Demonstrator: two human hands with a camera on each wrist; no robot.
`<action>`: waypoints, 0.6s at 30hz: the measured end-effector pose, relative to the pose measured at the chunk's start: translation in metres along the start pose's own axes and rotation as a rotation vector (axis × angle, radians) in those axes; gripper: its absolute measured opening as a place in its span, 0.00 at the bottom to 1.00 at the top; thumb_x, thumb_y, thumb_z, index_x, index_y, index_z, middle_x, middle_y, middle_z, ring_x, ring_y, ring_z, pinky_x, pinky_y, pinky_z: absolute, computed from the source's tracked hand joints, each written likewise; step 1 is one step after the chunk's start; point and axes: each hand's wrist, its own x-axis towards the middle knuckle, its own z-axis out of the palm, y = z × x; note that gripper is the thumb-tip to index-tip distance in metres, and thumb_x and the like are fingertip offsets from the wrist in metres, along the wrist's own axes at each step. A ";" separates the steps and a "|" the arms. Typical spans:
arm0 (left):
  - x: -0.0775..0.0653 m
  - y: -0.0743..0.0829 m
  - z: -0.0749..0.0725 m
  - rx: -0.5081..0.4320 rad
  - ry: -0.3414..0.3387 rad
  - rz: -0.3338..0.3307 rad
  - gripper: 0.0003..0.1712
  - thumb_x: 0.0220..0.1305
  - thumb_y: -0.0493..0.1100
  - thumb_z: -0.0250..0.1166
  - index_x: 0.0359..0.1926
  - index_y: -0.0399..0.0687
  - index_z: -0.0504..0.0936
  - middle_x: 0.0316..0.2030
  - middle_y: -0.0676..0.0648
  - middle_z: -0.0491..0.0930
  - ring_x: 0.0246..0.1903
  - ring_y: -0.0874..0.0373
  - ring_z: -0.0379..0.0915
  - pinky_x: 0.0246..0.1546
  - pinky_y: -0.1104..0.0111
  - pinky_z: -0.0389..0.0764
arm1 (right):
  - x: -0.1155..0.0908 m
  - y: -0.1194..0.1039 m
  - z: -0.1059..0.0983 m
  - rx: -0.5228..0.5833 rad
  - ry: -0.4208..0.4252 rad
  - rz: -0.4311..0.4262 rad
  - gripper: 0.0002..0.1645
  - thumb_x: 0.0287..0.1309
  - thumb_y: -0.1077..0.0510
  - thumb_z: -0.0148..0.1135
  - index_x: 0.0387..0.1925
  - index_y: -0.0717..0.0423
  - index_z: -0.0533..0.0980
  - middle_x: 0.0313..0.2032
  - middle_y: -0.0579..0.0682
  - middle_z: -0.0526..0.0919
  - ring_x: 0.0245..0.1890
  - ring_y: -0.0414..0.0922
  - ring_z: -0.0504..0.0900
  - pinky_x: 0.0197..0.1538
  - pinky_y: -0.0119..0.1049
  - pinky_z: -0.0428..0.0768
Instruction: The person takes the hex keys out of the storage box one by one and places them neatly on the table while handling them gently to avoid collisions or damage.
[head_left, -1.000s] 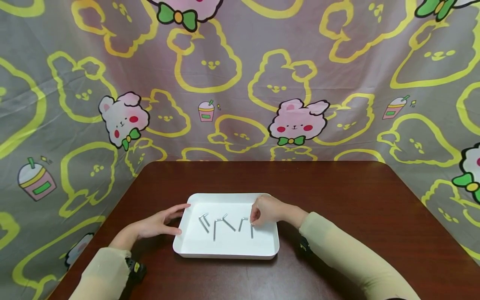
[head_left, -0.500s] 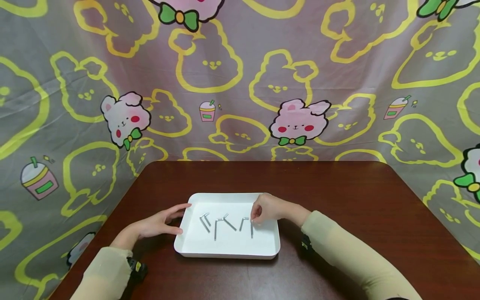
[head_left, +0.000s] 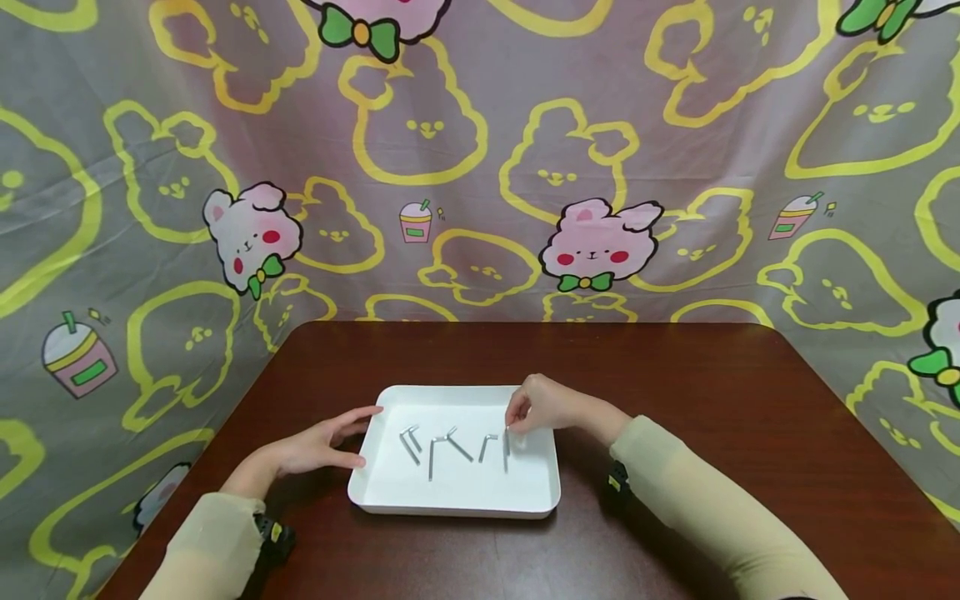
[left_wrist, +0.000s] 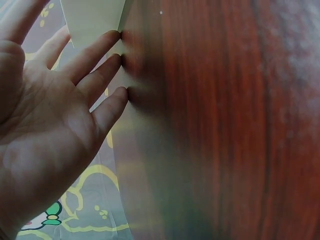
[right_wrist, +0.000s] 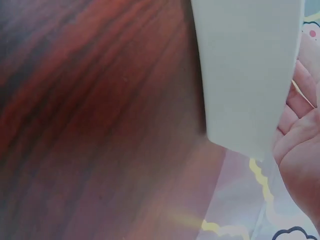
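A white tray (head_left: 465,493) lies on the table, with several silver L-shaped hex keys (head_left: 431,461) spread inside. At the tray's right part, my right hand (head_left: 547,405) pinches the top end of one hex key (head_left: 506,457), whose long arm points toward me. My left hand (head_left: 322,447) spans the tray's left side, thumb and fingers spread and fairly straight at the rim. In the left wrist view, the left hand (left_wrist: 55,110) has its fingertips down by the table near the tray. The tray wall (right_wrist: 247,75) hides the right fingertips in the right wrist view.
Left of the held key lies a short hex key (head_left: 483,448), and a slanted one (head_left: 461,446) is farther left. The dark brown wooden table (head_left: 675,400) meets a patterned cloth (head_left: 480,167) at its back and sides.
My right hand has moved slightly up and away from me, and the pinched hex key now shows more of its length below the fingers. The left hand stays at the tray's side.
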 end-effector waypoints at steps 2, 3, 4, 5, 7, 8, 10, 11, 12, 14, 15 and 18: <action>-0.001 0.000 0.000 0.003 0.003 0.001 0.49 0.60 0.44 0.69 0.75 0.48 0.51 0.71 0.33 0.52 0.69 0.34 0.48 0.60 0.32 0.49 | -0.001 -0.001 -0.003 -0.011 0.009 -0.001 0.03 0.52 0.62 0.72 0.27 0.58 0.85 0.24 0.37 0.83 0.26 0.33 0.79 0.35 0.30 0.79; -0.001 0.000 0.000 0.004 0.004 0.001 0.49 0.60 0.44 0.70 0.75 0.48 0.51 0.71 0.33 0.52 0.69 0.34 0.48 0.60 0.32 0.50 | -0.002 -0.001 -0.005 -0.018 0.015 -0.004 0.02 0.52 0.62 0.72 0.27 0.57 0.85 0.24 0.37 0.83 0.26 0.33 0.79 0.35 0.30 0.79; -0.001 0.000 0.000 0.002 0.004 -0.002 0.49 0.60 0.44 0.69 0.75 0.49 0.52 0.71 0.33 0.52 0.69 0.34 0.48 0.60 0.32 0.50 | -0.003 -0.002 -0.006 -0.025 0.020 -0.008 0.03 0.52 0.62 0.73 0.27 0.57 0.85 0.25 0.37 0.83 0.26 0.33 0.79 0.35 0.30 0.79; -0.001 0.000 0.000 0.003 0.006 -0.004 0.49 0.60 0.44 0.70 0.75 0.49 0.52 0.71 0.33 0.52 0.69 0.34 0.48 0.60 0.32 0.50 | -0.003 -0.002 -0.008 -0.022 0.026 -0.007 0.03 0.52 0.62 0.73 0.26 0.57 0.85 0.25 0.37 0.83 0.26 0.33 0.79 0.35 0.30 0.79; -0.002 0.000 0.000 0.008 0.012 -0.008 0.49 0.59 0.44 0.70 0.75 0.50 0.52 0.71 0.33 0.53 0.69 0.34 0.48 0.60 0.33 0.51 | -0.004 -0.003 -0.012 -0.021 0.034 0.003 0.03 0.52 0.62 0.73 0.27 0.57 0.85 0.25 0.37 0.83 0.26 0.33 0.79 0.35 0.30 0.79; -0.002 0.000 0.000 0.008 0.015 -0.010 0.49 0.59 0.44 0.70 0.75 0.50 0.52 0.71 0.33 0.53 0.69 0.34 0.48 0.60 0.33 0.51 | -0.005 -0.004 -0.014 -0.018 0.039 0.009 0.03 0.52 0.62 0.73 0.27 0.57 0.85 0.25 0.37 0.83 0.26 0.34 0.78 0.35 0.30 0.79; -0.002 0.000 -0.001 0.010 0.021 -0.015 0.49 0.59 0.44 0.70 0.75 0.51 0.53 0.71 0.34 0.54 0.69 0.35 0.49 0.60 0.33 0.51 | -0.006 -0.005 -0.018 -0.011 0.046 0.023 0.03 0.52 0.62 0.73 0.28 0.57 0.85 0.25 0.38 0.83 0.26 0.35 0.78 0.35 0.31 0.80; -0.002 0.000 -0.001 0.014 0.025 -0.016 0.49 0.59 0.44 0.70 0.75 0.52 0.53 0.71 0.34 0.55 0.69 0.35 0.49 0.60 0.33 0.51 | -0.007 -0.005 -0.021 -0.007 0.051 0.032 0.02 0.52 0.62 0.73 0.28 0.57 0.85 0.25 0.38 0.82 0.26 0.36 0.78 0.34 0.31 0.79; -0.001 0.000 -0.001 0.015 0.026 -0.016 0.49 0.59 0.45 0.70 0.75 0.52 0.53 0.71 0.34 0.55 0.69 0.35 0.49 0.60 0.33 0.51 | -0.008 -0.005 -0.023 -0.012 0.054 0.038 0.02 0.52 0.62 0.73 0.28 0.56 0.85 0.25 0.38 0.82 0.26 0.36 0.78 0.34 0.31 0.79; -0.001 -0.001 -0.001 0.015 0.025 -0.015 0.49 0.59 0.45 0.70 0.75 0.52 0.53 0.71 0.34 0.55 0.69 0.35 0.49 0.61 0.33 0.51 | -0.010 -0.005 -0.027 -0.013 0.062 0.051 0.02 0.52 0.62 0.73 0.28 0.54 0.85 0.24 0.39 0.82 0.26 0.38 0.77 0.33 0.32 0.79; -0.001 -0.001 -0.001 0.017 0.023 -0.013 0.49 0.59 0.45 0.70 0.75 0.51 0.53 0.71 0.34 0.55 0.69 0.35 0.49 0.61 0.33 0.51 | -0.012 -0.005 -0.029 -0.017 0.066 0.059 0.02 0.52 0.62 0.72 0.28 0.53 0.85 0.24 0.39 0.82 0.26 0.38 0.77 0.33 0.32 0.79; 0.000 -0.002 -0.001 0.020 0.018 -0.010 0.49 0.59 0.45 0.70 0.75 0.51 0.53 0.71 0.34 0.55 0.69 0.35 0.49 0.61 0.33 0.51 | -0.016 -0.004 -0.036 -0.024 0.086 0.085 0.03 0.52 0.63 0.72 0.29 0.51 0.85 0.25 0.39 0.82 0.26 0.40 0.76 0.32 0.33 0.80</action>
